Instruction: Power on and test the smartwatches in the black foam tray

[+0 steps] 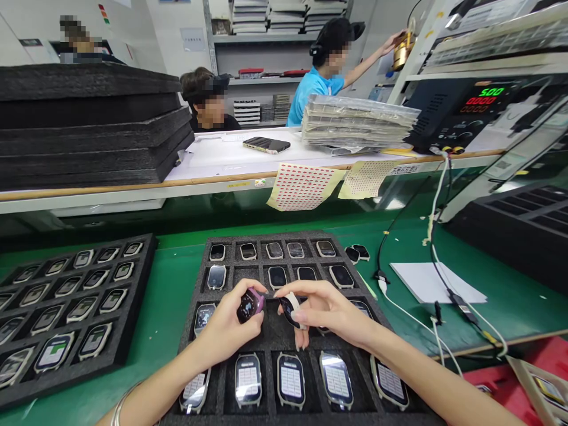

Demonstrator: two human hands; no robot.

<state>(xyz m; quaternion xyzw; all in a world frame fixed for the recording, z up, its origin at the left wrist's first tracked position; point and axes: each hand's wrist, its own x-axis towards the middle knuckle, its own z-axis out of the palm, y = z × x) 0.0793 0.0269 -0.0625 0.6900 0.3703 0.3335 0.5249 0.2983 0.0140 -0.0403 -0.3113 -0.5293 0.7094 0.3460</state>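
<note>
My left hand (228, 325) is closed on a smartwatch with a purple case (247, 306), its lit dark face turned up. Between the thumb and fingers of my right hand (332, 310) is a second smartwatch, pale-cased (289, 309) and tilted on edge. Both are held a short way apart above a black foam tray (270, 235). Smartwatches sit in the tray's pockets; those in the nearest row, such as one watch (291, 380), show bright white grids on their screens. My hands and forearms hide some of the pockets.
Another foam tray of watches (142, 260) lies at left. Two watch faces (360, 252), white paper (437, 282) and cables (450, 290) are at right. The shelf holds black foam stacks (89, 127), a phone (266, 145) and a power supply (461, 112). Several people are beyond.
</note>
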